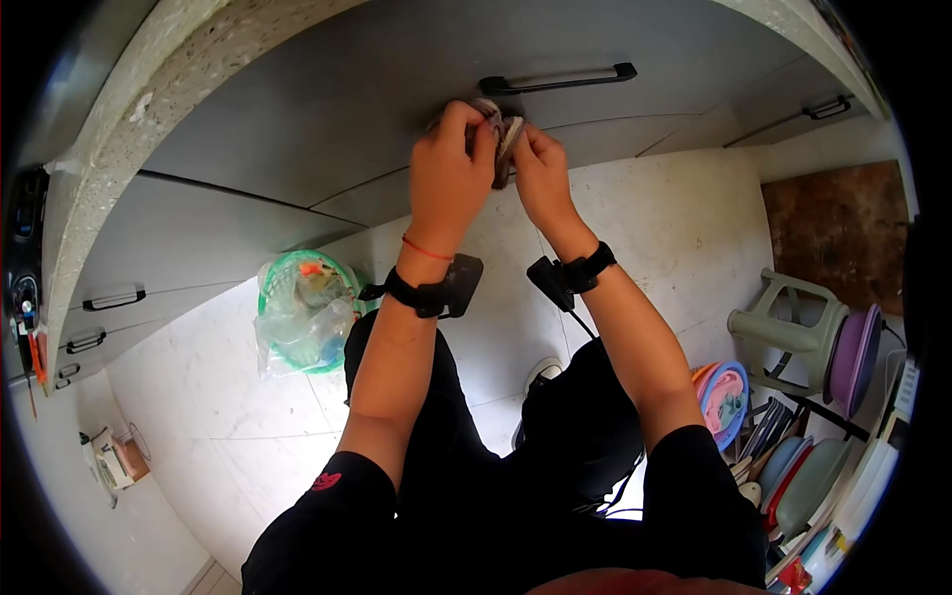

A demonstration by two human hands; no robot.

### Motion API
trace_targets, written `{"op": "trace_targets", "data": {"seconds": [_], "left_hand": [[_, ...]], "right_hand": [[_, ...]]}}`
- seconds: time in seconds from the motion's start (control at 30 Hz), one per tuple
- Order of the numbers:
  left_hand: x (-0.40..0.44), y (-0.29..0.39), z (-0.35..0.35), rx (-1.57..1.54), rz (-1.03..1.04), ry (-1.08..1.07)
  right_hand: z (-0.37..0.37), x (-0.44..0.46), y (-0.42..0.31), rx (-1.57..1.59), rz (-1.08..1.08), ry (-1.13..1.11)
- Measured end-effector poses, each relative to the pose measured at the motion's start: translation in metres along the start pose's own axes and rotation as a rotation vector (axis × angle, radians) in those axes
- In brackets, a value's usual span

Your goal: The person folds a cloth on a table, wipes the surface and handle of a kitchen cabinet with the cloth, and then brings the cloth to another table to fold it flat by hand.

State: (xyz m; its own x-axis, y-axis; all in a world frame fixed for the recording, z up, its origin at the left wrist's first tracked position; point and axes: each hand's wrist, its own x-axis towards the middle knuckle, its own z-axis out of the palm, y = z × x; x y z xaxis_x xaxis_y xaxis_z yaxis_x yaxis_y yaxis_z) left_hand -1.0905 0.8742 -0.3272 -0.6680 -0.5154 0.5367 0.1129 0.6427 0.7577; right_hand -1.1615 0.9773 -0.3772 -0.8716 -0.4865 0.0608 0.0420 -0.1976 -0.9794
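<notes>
You have a crumpled cloth [510,134] — soft, bunched, brown-grey with a pale stripe in its folds — up against the smooth grey cabinet front [327,99], just below a black bar handle [558,81]. Your left hand [451,159] pinches it from one side, thumb and fingers closed on the fabric; your right hand [542,169] grips the opposite edge, fingers curled in. A thin red cord [426,247] circles your left wrist. Overhead curves a speckled stone countertop [109,139]. Pale, glossy tiles [645,218] cover the floor, where a round green bin [266,288] lined with clear, wrinkled plastic stands near your left knee. Over to the right — a dull green stool [808,322] with splayed legs, a purple basin [858,359] tipped on edge beside it, and a stained brown board [838,233] behind.
</notes>
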Motion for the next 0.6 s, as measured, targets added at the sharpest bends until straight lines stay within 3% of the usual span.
{"op": "trace_targets", "data": {"seconds": [0.17,0.37,0.47,0.6], "left_hand": [[0.001,0.021,-0.003,-0.077,0.055,0.091],[0.003,0.030,-0.018,-0.240,0.018,0.285],[0.005,0.037,-0.024,-0.319,0.009,0.391],[0.004,0.041,-0.024,-0.339,0.031,0.371]], "right_hand": [[0.003,-0.019,-0.039,0.058,-0.028,0.017],[0.007,-0.010,-0.082,0.303,-0.319,0.249],[-0.006,0.004,-0.102,0.286,-0.463,0.370],[-0.003,0.006,-0.113,0.082,-0.637,0.313]]}}
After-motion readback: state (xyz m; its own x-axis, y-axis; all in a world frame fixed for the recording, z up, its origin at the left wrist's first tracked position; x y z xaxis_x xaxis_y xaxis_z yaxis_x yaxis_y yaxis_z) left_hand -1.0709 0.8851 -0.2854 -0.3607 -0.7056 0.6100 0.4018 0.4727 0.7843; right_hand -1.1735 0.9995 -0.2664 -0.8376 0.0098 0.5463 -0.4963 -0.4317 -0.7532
